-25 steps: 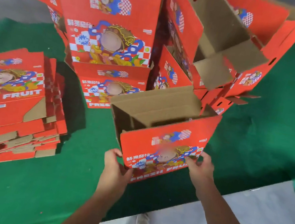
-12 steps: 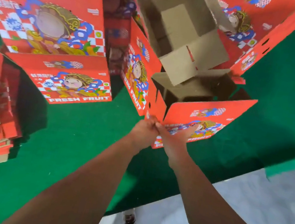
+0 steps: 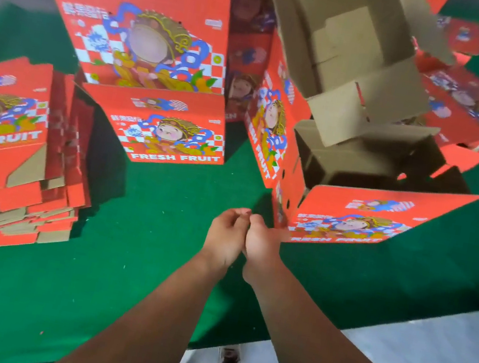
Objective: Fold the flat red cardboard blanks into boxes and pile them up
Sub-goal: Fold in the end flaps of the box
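A folded red box (image 3: 367, 221) with "FRESH FRUIT" print stands open-topped on the green table cover (image 3: 124, 257), right of centre, its brown inside showing. My left hand (image 3: 224, 236) and my right hand (image 3: 262, 245) are pressed together just off the box's near left corner, fingers curled. The right hand's fingertips reach that corner, and the left hand holds nothing. A stack of flat red blanks (image 3: 1, 141) lies at the left.
Folded boxes are piled at the back: a tall closed stack (image 3: 148, 39) and a tilted open box (image 3: 347, 57) leaning over the new one. More red boxes (image 3: 472, 109) lie far right. The table edge and white floor (image 3: 424, 355) are at lower right.
The box went from being held at both sides to standing against the pile on the right. Both hands came together at its left corner and have drawn slightly back from it.
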`<control>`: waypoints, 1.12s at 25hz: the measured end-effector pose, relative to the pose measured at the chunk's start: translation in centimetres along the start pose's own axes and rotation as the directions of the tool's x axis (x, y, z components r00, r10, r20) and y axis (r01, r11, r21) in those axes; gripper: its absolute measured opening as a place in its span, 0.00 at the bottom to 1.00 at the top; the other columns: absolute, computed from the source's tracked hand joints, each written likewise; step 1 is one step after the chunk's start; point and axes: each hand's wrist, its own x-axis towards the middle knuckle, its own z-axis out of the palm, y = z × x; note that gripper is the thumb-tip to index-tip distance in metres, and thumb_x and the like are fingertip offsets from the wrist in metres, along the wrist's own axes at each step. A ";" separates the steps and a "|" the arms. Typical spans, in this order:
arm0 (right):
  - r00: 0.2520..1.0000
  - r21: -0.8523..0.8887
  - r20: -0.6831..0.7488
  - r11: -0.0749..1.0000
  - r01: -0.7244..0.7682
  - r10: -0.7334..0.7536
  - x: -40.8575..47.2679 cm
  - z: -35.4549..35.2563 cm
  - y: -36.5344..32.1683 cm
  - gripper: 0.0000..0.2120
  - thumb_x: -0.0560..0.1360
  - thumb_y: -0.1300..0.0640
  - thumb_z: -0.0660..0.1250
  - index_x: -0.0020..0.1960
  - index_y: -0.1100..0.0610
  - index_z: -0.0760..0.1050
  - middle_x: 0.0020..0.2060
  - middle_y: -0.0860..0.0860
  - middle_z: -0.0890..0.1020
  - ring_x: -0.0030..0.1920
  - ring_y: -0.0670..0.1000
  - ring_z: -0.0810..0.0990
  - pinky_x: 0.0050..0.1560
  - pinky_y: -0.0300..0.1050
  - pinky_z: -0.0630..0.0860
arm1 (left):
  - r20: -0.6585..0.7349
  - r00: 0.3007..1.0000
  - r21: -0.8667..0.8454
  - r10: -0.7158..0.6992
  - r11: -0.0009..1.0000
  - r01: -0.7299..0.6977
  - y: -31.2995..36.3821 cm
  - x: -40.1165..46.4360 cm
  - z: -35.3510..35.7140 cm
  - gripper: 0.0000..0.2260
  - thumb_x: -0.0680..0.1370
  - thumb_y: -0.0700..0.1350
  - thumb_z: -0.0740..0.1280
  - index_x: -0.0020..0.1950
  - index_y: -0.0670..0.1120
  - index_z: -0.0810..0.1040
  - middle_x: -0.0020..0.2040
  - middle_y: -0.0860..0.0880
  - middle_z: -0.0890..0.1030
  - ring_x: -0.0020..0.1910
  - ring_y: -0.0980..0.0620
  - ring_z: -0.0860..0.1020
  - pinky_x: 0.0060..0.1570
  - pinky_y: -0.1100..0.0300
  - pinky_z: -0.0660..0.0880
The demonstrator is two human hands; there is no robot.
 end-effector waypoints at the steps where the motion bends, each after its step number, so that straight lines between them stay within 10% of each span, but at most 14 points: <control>1: 0.998 -0.039 0.055 0.999 0.004 -0.002 -1.1 0.9 0.1 0.33 0.80 0.57 0.67 0.80 0.57 0.55 0.66 0.57 0.75 0.61 0.58 0.78 0.64 0.50 0.76 | -0.030 1.000 -0.036 -0.005 0.999 0.004 -0.2 -0.1 -1.1 0.08 0.84 0.41 0.64 0.52 0.49 0.82 0.49 0.51 0.85 0.47 0.56 0.82 0.49 0.65 0.77; 4: 0.974 -0.157 0.228 0.987 0.036 0.001 -4.2 4.3 0.1 0.20 0.81 0.57 0.66 0.71 0.58 0.69 0.51 0.50 0.80 0.47 0.48 0.80 0.43 0.39 0.74 | -0.115 0.992 -0.151 -0.054 0.988 0.036 -0.1 -0.3 -5.6 0.10 0.83 0.39 0.62 0.51 0.49 0.82 0.44 0.55 0.86 0.42 0.61 0.84 0.42 0.68 0.77; 8: 0.921 -0.296 0.391 0.948 0.118 0.007 -9.2 10.8 1.9 0.11 0.79 0.55 0.68 0.61 0.57 0.78 0.54 0.53 0.83 0.47 0.45 0.81 0.38 0.38 0.73 | -0.229 0.972 -0.193 -0.051 0.981 0.006 -0.2 -0.5 -13.8 0.10 0.82 0.40 0.63 0.51 0.49 0.83 0.44 0.55 0.88 0.43 0.61 0.84 0.42 0.68 0.78; 11: 0.878 -0.358 0.478 0.909 0.212 -0.017 -13.2 16.4 4.4 0.11 0.80 0.57 0.66 0.63 0.54 0.77 0.56 0.50 0.81 0.51 0.48 0.80 0.45 0.40 0.73 | -0.314 0.948 -0.071 0.050 0.995 -0.076 -1.0 -0.8 -21.6 0.10 0.81 0.36 0.62 0.56 0.47 0.81 0.50 0.51 0.85 0.51 0.53 0.82 0.56 0.59 0.78; 17: 0.697 -0.440 0.703 0.683 0.582 -0.141 -19.7 27.7 10.2 0.20 0.79 0.59 0.66 0.70 0.52 0.75 0.59 0.51 0.80 0.57 0.50 0.80 0.62 0.44 0.77 | -0.555 0.774 0.293 0.304 0.943 -0.160 -2.3 -2.0 -38.2 0.12 0.79 0.38 0.64 0.54 0.55 0.80 0.50 0.56 0.83 0.54 0.50 0.81 0.53 0.63 0.74; 19: 0.731 -0.523 0.621 0.545 0.655 -0.283 -20.0 30.4 11.2 0.28 0.76 0.51 0.70 0.75 0.49 0.68 0.61 0.53 0.71 0.61 0.54 0.74 0.67 0.50 0.73 | -0.568 0.720 0.524 0.398 0.850 -0.056 -3.0 -1.3 -42.6 0.15 0.77 0.41 0.67 0.63 0.50 0.81 0.63 0.49 0.81 0.65 0.44 0.76 0.68 0.51 0.70; 23: 0.854 -0.731 0.456 0.442 0.520 -0.251 -18.8 33.4 10.2 0.25 0.76 0.38 0.66 0.70 0.46 0.73 0.56 0.56 0.69 0.61 0.64 0.72 0.58 0.52 0.73 | -0.413 0.844 0.804 0.343 0.572 0.161 -4.2 -0.4 -47.2 0.26 0.80 0.54 0.65 0.79 0.57 0.68 0.77 0.50 0.69 0.80 0.41 0.59 0.79 0.42 0.49; 28: 0.855 -0.396 0.405 0.781 0.484 -0.324 -18.3 33.4 9.4 0.03 0.83 0.54 0.65 0.51 0.50 0.76 0.55 0.57 0.81 0.56 0.60 0.81 0.57 0.58 0.81 | -0.306 0.804 0.854 0.509 0.520 -0.004 -3.5 0.0 -49.3 0.25 0.77 0.58 0.66 0.74 0.55 0.74 0.60 0.47 0.78 0.64 0.39 0.73 0.70 0.43 0.65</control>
